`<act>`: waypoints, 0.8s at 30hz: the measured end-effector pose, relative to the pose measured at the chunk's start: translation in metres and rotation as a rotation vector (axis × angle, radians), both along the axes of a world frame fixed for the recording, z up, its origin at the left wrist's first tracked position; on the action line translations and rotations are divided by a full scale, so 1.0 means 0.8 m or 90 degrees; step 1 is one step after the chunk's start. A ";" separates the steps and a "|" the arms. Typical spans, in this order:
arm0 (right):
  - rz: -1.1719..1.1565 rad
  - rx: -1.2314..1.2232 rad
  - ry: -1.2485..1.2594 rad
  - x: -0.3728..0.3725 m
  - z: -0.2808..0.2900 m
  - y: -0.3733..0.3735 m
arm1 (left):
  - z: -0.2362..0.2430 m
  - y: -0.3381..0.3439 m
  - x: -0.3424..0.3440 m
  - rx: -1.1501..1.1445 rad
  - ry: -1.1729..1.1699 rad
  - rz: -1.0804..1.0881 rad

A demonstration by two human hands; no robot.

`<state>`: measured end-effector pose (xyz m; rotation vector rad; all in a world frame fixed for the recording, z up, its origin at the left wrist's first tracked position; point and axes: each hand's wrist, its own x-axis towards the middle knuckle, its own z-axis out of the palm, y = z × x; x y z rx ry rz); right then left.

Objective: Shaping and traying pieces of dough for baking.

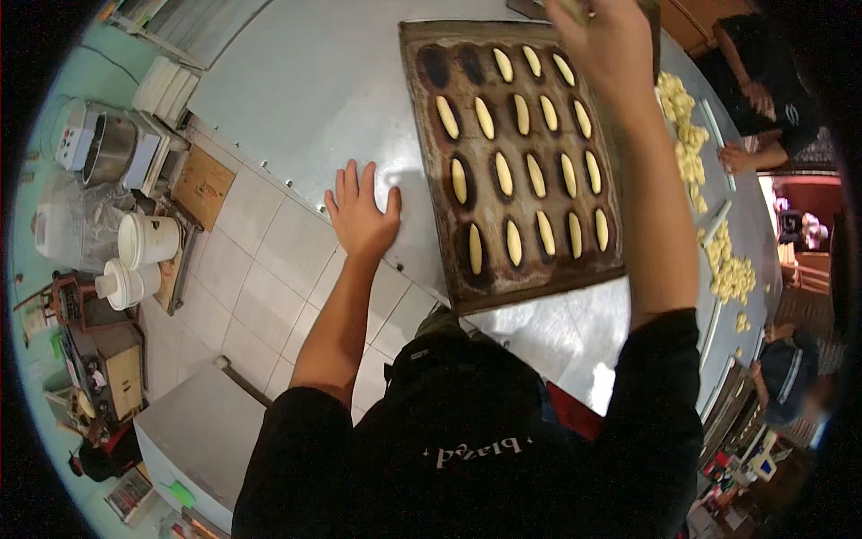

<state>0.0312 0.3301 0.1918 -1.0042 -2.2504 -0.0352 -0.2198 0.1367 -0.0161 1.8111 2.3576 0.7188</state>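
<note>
A dark, worn baking tray [428, 171] lies on the metal table in front of me. Rows of slim, pale dough rolls [505, 174] sit on its blackened oval spots, and two spots at its far left corner are bare. My left hand [365, 216] rests with spread fingers on the table edge, left of the tray, holding nothing. Over the tray's far right corner reaches my right hand [611, 49]. It is blurred and partly cut off by the upper rim of the view, so I cannot make out whether something is in its fingers.
Many small dough pieces [691, 148] lie on the table to the right, near long pale rods [718, 144]. Two people in dark clothes, one by a co-worker's hand [738, 159], stand across there. On the left are a mixer [108, 144], white buckets [148, 241] and a tiled floor [260, 260].
</note>
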 end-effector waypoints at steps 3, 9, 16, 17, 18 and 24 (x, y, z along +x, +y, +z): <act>-0.119 0.254 0.117 -0.049 -0.038 0.050 | -0.007 -0.001 0.001 0.014 0.016 -0.003; -0.217 -0.209 0.062 -0.071 -0.237 0.043 | -0.006 -0.004 -0.004 0.017 0.025 0.000; -0.269 -0.370 -0.031 -0.085 -0.238 0.086 | 0.003 -0.002 -0.005 -0.007 0.041 -0.005; -0.270 -0.355 0.002 -0.090 -0.242 0.088 | 0.004 -0.003 -0.005 -0.012 0.040 -0.002; -0.271 -0.340 0.035 -0.092 -0.246 0.090 | 0.006 -0.002 -0.006 -0.016 0.040 0.000; -0.262 -0.380 0.057 -0.063 -0.240 0.076 | 0.008 0.010 0.012 -0.017 0.034 -0.032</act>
